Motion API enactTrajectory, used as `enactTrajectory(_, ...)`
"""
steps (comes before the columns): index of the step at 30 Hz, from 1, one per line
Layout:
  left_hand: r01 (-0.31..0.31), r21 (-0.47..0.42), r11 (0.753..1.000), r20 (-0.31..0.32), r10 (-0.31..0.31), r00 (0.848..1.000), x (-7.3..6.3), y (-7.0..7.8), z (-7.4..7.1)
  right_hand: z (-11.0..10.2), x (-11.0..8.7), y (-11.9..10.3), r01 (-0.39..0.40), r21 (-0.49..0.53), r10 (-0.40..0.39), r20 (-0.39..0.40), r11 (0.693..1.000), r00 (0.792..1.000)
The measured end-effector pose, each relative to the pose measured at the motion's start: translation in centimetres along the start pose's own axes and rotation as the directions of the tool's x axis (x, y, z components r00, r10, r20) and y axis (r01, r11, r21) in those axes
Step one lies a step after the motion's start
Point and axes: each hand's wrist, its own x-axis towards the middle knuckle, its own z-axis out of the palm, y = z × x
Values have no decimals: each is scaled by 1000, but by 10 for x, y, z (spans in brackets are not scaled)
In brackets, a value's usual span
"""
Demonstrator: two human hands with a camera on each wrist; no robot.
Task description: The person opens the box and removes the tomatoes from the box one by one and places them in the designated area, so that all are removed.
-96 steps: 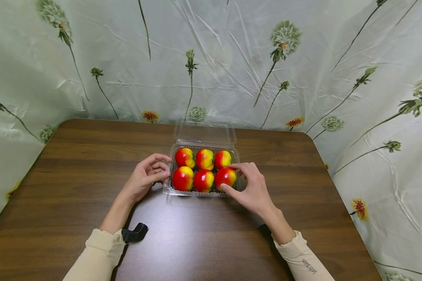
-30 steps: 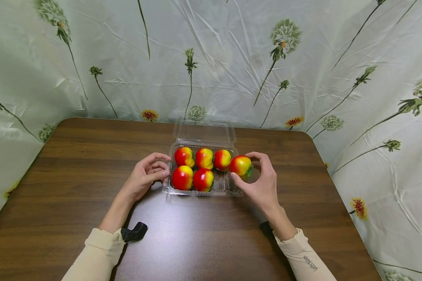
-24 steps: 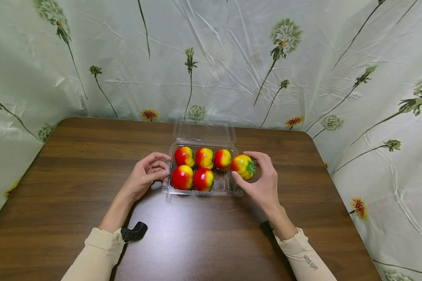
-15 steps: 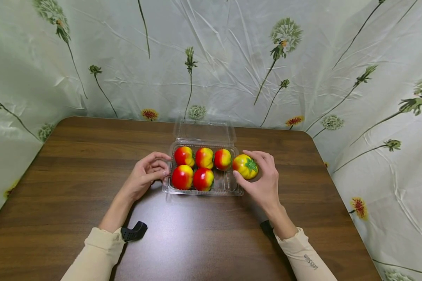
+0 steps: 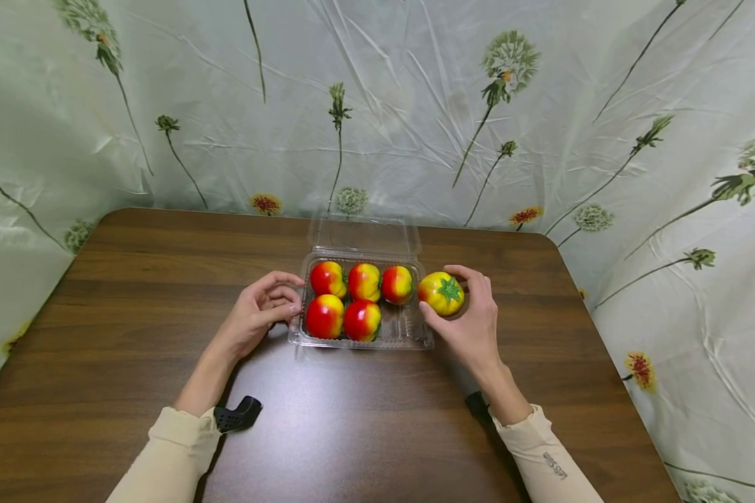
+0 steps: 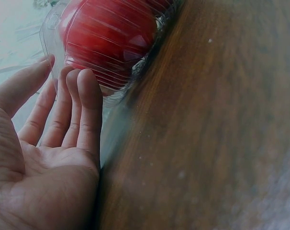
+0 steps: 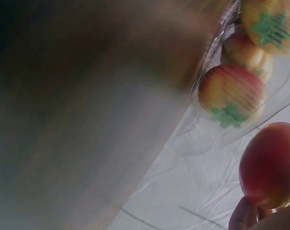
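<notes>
A hinged clear plastic container (image 5: 409, 340) lies on the table with several shiny red-and-yellow fruits (image 5: 363, 320) in two rows. Its near right compartment is bare. My right hand (image 5: 473, 325) grips another such fruit (image 5: 441, 293) between thumb and fingers, just off the container's right side. That fruit's green star-shaped leaf cap faces the head camera; in the right wrist view its red side shows. My left hand (image 5: 256, 316) holds the container's left edge, the thumb (image 6: 45, 62) at the rim and the fingertips against the ribbed wall below.
The clear lid (image 5: 365, 234) stands open behind the container, toward the back edge of the brown wooden table (image 5: 365, 426). A white curtain (image 5: 390, 105) printed with flowers hangs behind and to the right. A black band (image 5: 239, 413) sits at the left wrist.
The right hand has lifted the near right fruit out of the container, carried it rightward and turned it so the leaf cap shows. The left hand keeps its place at the edge.
</notes>
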Motion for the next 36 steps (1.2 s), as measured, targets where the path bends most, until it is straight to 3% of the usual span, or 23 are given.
enactTrajectory(13,-14,-9,1000,7,14,1000,0,-3,-1,-8,22,22,-26,-16,26,-22,1000,999)
enactTrajectory(20,-17,-16,1000,7,17,1000,1,-1,0,-4,38,39,-90,-27,89,-36,996,995)
enactTrajectory(36,-3,-3,1000,7,3,1000,1,-1,-1,10,79,62,-187,-85,190,27,979,981)
